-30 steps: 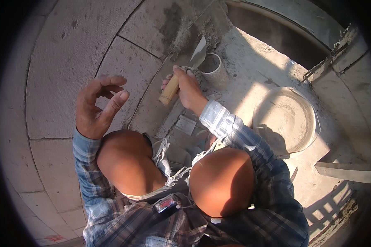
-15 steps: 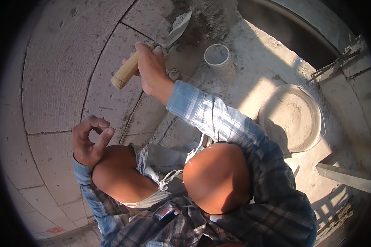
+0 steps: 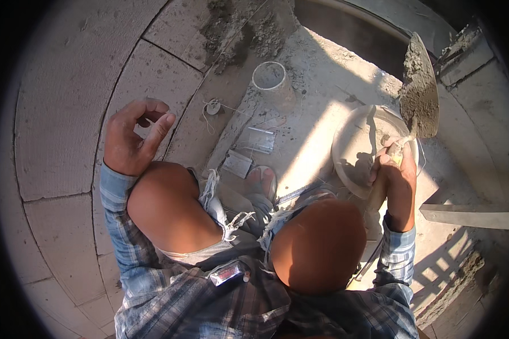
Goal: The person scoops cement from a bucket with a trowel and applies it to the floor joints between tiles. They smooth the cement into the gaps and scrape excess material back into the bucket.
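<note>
My right hand (image 3: 398,183) grips the handle of a trowel (image 3: 427,116), whose blade is coated with wet grey mortar and points away from me. The trowel and hand are over the right side of a round mortar tub (image 3: 340,155), partly hiding it. Mortar and dark shadows show inside the tub. My left hand (image 3: 133,135) rests its wrist by my left knee, over the block wall (image 3: 62,124). Its fingers curl toward the thumb, and nothing shows between them.
Fresh mortar (image 3: 249,34) lies at the far end of the blocks. A pale pipe (image 3: 268,76) stands upright nearby. Thin string (image 3: 237,110) trails by a small round piece (image 3: 212,107). A metal bar (image 3: 469,216) lies at right; a dark opening (image 3: 350,31) is beyond.
My right hand has swung the trowel from the blocks at upper left over to the tub at right. More mortar now shows on the blocks. My left hand has moved slightly up and right.
</note>
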